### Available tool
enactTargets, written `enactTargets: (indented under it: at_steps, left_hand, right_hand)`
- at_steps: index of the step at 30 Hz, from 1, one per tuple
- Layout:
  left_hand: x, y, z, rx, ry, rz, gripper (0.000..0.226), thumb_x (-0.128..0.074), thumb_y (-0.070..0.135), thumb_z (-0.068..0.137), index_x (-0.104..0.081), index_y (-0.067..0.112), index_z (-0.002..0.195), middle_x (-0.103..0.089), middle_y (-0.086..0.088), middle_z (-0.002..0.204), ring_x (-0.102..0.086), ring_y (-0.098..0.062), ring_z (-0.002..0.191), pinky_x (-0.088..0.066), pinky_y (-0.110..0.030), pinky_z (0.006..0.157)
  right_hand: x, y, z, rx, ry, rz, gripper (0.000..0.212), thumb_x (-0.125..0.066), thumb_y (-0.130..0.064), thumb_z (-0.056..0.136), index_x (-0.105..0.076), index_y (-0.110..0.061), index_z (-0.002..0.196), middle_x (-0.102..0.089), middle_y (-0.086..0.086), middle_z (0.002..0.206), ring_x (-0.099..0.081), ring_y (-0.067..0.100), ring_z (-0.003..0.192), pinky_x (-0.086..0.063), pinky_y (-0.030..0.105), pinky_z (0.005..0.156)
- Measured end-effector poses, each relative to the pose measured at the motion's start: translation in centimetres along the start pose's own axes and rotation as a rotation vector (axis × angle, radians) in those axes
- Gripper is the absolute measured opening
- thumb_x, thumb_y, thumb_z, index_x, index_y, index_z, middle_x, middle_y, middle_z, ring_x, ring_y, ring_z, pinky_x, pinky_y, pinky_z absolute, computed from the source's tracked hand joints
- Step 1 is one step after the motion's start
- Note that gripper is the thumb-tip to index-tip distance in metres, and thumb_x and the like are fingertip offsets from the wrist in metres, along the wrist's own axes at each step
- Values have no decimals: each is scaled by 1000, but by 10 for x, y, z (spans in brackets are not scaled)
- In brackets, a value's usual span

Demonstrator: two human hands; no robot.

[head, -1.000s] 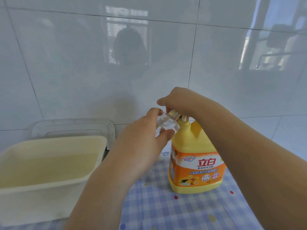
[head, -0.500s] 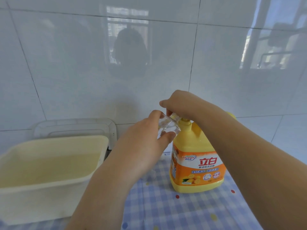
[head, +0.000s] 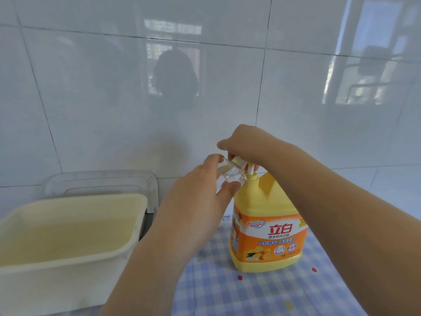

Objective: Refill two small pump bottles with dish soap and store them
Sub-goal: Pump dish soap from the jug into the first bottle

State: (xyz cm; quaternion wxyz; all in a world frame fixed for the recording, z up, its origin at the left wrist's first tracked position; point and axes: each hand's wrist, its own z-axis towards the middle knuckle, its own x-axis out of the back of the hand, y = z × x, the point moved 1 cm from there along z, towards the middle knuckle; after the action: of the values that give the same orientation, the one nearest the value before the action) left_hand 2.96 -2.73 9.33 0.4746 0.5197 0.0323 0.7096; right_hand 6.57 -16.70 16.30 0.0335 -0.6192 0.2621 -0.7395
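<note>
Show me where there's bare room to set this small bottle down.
Bare checked cloth lies in front of the jug, right of the basin, down to the near edge of view. Crowded: around the pump, where the left hand holds the bottle beside the right hand.

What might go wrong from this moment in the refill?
1. The small clear bottle in the left hand is tilted, its narrow mouth at the pump; soap may miss and drip onto the checked cloth.
2. The right hand grips the pump while nothing steadies the dish soap jug, so it may shift.
</note>
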Motion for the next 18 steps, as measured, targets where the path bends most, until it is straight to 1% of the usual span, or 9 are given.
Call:
enactTargets:
  at_steps: [3, 4, 5, 7, 10, 11, 13, 16, 18]
  left_hand:
    - [-1, -2, 1, 7, -7, -7, 45, -47, 53, 93, -34, 40, 134, -66, 15, 114, -61, -10, 102, -48, -31, 83]
    - [-1, -3, 1, 7, -8, -15, 45, -47, 54, 93, -34, 40, 134, -65, 15, 115, -61, -9, 102, -49, -33, 85]
    - [-2, -3, 1, 6, -5, -25, 44, -47, 54, 93, -34, 40, 133, -65, 16, 115, -62, -9, 102, -50, -34, 85]
    - [-3, -5, 2, 10, -2, -37, 42, -48, 54, 93, -35, 41, 131, -66, 16, 114, -62, -7, 101, -50, -33, 84]
    - [-4, -6, 2, 12, -2, -63, 39, -50, 52, 92, -38, 41, 128, -66, 17, 112, -62, -6, 101, -50, -32, 84]
    - [-4, -6, 2, 11, -5, -69, 39, -51, 52, 92, -38, 41, 128, -66, 18, 111, -62, -6, 101, -50, -32, 84]
    - [-4, -7, 3, 15, -16, -69, 39, -51, 51, 92, -39, 41, 128, -66, 17, 111, -63, -6, 100, -51, -33, 84]
    - [-3, -8, 4, 22, -28, -64, 39, -52, 50, 92, -40, 39, 127, -67, 15, 110, -62, -8, 100, -50, -35, 84]
    - [-3, -9, 4, 27, -39, -50, 39, -53, 49, 91, -41, 39, 127, -67, 16, 109, -62, -8, 98, -50, -34, 83]
  right_hand:
    - [0, -4, -2, -21, -55, -5, 33, -47, -23, 95, -66, 2, 107, -62, 13, 73, -54, 25, 47, -45, 25, 49]
    - [0, -5, -2, -33, -72, -8, 34, -47, -26, 96, -64, 1, 106, -62, 13, 78, -55, 26, 51, -46, 27, 51]
    - [0, -6, -3, -43, -86, -13, 33, -47, -28, 97, -63, 0, 105, -62, 13, 78, -56, 27, 54, -47, 28, 51]
    - [0, -6, -3, -48, -95, -19, 33, -47, -31, 97, -59, 0, 103, -62, 13, 81, -57, 27, 58, -47, 29, 52]
    - [0, -6, -1, -54, -104, -38, 35, -46, -32, 98, -56, 0, 106, -64, 17, 96, -60, 32, 67, -50, 33, 59]
    - [-1, -6, -2, -55, -109, -48, 34, -45, -32, 99, -55, 0, 106, -63, 18, 95, -59, 32, 66, -50, 33, 59]
    - [-2, -6, -3, -52, -109, -58, 33, -45, -31, 99, -54, 0, 104, -60, 16, 82, -55, 29, 58, -47, 30, 54]
    - [-2, -5, -5, -55, -101, -54, 33, -46, -32, 98, -56, -1, 104, -57, 14, 72, -54, 29, 55, -46, 30, 55]
    - [-4, -4, -6, -38, -94, -45, 27, -46, -29, 98, -57, -5, 99, -52, 9, 67, -48, 23, 52, -41, 26, 51]
